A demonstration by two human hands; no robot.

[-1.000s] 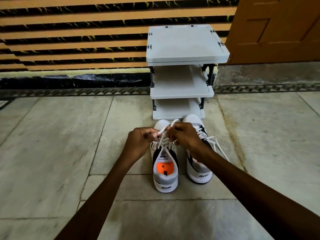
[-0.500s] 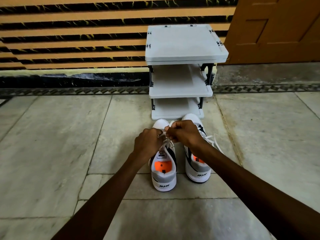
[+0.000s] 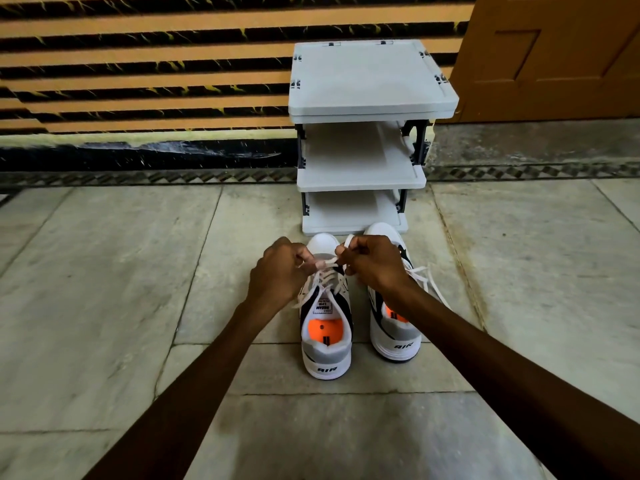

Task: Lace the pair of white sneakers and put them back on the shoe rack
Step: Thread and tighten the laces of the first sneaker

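A: Head view. What are your hands doing?

B: Your left hand (image 3: pixel 277 271) and right hand (image 3: pixel 374 265) are both over the left sneaker (image 3: pixel 325 327), fingers pinched shut on its white lace (image 3: pixel 327 263). The lace runs between the two hands, just above the upper eyelets.

A: Where are the shoes?

B: Both are on the stone floor (image 3: pixel 104 289), side by side, heels toward you, toes pointing at the shoe rack (image 3: pixel 367 109). The toes sit just in front of the rack's bottom tier; I can't tell whether they touch it. The right sneaker (image 3: pixel 394 334) is partly behind your right wrist.

A: Lace state on the right one?

B: Loose lace ends (image 3: pixel 433 285) trail off its right side onto the floor. Your forearm hides the eyelets, so I can't tell how far it is laced.

A: And the left one?

B: It's crossed through the eyelets up to where your hands pinch it. The orange insole and tongue label are visible. "AIR" is printed on both heels.

A: Rack?

B: Grey, three tiers. It stands against the striped wall (image 3: pixel 138 64), with the wooden door (image 3: pixel 554 46) to its right.
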